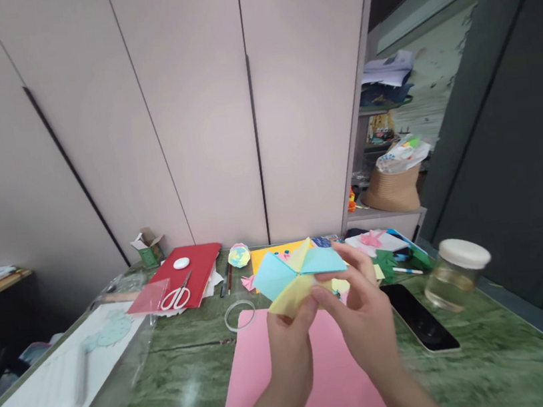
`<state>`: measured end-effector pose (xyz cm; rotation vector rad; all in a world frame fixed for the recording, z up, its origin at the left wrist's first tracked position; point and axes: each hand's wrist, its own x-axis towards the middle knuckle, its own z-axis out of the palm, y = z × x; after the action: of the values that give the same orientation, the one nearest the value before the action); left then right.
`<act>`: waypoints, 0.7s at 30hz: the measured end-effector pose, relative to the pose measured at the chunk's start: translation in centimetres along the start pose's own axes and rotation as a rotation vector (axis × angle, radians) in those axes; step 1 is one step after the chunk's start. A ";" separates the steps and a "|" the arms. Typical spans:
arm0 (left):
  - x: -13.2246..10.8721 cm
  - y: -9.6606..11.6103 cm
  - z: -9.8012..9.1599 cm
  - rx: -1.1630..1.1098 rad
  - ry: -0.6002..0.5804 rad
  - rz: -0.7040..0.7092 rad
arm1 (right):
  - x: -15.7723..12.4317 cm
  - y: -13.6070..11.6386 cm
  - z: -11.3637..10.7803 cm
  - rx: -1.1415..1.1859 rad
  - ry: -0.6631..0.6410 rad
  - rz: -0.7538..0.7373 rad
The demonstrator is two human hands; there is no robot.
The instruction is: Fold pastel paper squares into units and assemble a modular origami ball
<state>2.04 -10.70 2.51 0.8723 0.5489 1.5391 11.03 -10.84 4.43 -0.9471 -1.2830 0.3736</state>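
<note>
A folded paper piece (276,277) with light blue and yellow flaps meeting at a centre is held up above a pink sheet (335,369). My left hand (293,338) pinches its lower yellow flap between thumb and fingers. My right hand (361,305) grips it from the right, thumb at the yellow part and fingers by the blue flap. The undersides of the flaps and some fingertips are hidden.
Scissors (176,298) lie on a red folder (193,261) at the back left. A ring (239,316) sits left of the pink sheet. At the right are a phone (421,317) and a lidded jar (456,275). A white device (58,388) lies at the left.
</note>
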 end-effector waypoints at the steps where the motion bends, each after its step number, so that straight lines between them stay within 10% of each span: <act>1: 0.1 -0.1 -0.1 0.007 0.019 0.009 | 0.0 -0.1 0.0 -0.019 0.004 -0.013; 21: 0.2 0.1 0.2 0.085 0.084 0.041 | -0.1 0.4 0.0 -0.105 0.072 -0.133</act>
<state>2.08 -10.57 2.75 0.8910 0.6653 1.6045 11.12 -10.71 4.05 -0.9488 -1.3021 0.1687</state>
